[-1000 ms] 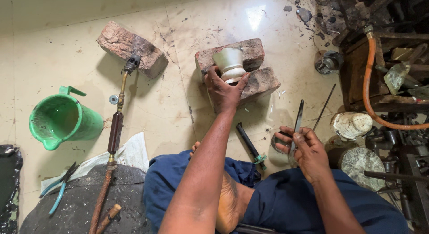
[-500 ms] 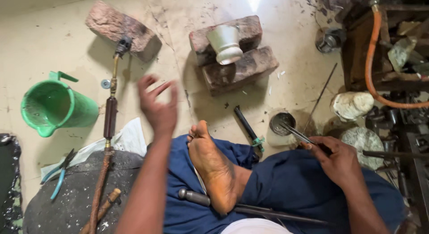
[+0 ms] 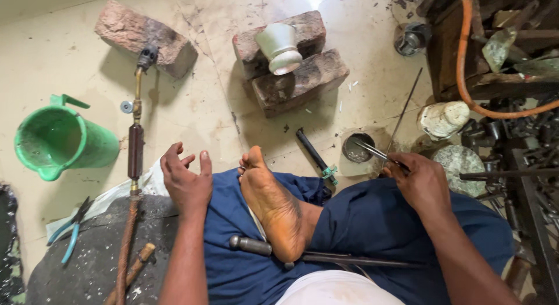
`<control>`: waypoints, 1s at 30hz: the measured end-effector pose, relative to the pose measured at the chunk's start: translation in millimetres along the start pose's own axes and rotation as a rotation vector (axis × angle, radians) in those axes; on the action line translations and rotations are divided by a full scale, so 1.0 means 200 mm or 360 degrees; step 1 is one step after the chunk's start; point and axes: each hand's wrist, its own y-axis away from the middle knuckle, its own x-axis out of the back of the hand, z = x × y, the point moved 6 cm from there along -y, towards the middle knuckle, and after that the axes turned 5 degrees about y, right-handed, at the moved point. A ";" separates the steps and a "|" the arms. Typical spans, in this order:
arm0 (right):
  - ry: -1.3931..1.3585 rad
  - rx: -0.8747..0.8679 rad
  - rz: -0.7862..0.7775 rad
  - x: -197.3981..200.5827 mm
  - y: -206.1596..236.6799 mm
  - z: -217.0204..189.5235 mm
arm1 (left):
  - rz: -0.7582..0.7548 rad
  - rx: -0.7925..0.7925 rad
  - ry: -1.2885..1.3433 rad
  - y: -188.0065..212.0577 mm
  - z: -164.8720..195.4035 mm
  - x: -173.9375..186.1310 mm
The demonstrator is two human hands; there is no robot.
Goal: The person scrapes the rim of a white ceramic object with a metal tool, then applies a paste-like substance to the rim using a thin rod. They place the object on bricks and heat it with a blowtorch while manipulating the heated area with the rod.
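A pale, stained floor (image 3: 192,115) scattered with tools and bricks is seen from above, with a person seated cross-legged on it in blue trousers, one bare foot (image 3: 271,203) turned sole-up across the lap. A pair of metal tweezers (image 3: 375,152) is gripped in the closed fingers of the right hand (image 3: 422,182), just above the right knee; the long axis of the tweezers runs diagonally, and the tips are pointed up and to the left, into a small round metal cup (image 3: 356,147) set on the floor. The left hand (image 3: 186,180) is rested on the left knee with the fingers loosely spread, and nothing is held in it. Just beside the cup a dark-handled tool (image 3: 313,154) is laid on the floor, and a thin metal rod (image 3: 404,110) is slanted away above it. Farther off, a white ceramic pot (image 3: 279,47) is tipped on its side on two stacked bricks (image 3: 300,78). A third brick (image 3: 145,40) is touched by the nozzle of a long gas torch (image 3: 135,147), whose length is laid towards the person. A green plastic jug (image 3: 58,139) is stood at the left, and blue-handled pliers (image 3: 70,232) are laid near a dark mat.
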 end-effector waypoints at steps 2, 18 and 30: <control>0.0260 -0.0029 0.0012 0.00 0.00 0.05 | -0.0036 -0.0016 -0.0013 0.00 -0.01 0.00; -0.0879 -0.0533 -0.0013 -0.09 -0.26 -0.01 | -0.0294 -0.0188 -0.0211 -0.03 0.04 -0.12; -0.0311 0.0111 0.0110 -0.11 -1.11 -0.51 | -0.0590 -0.0430 0.0299 -0.26 0.14 -0.91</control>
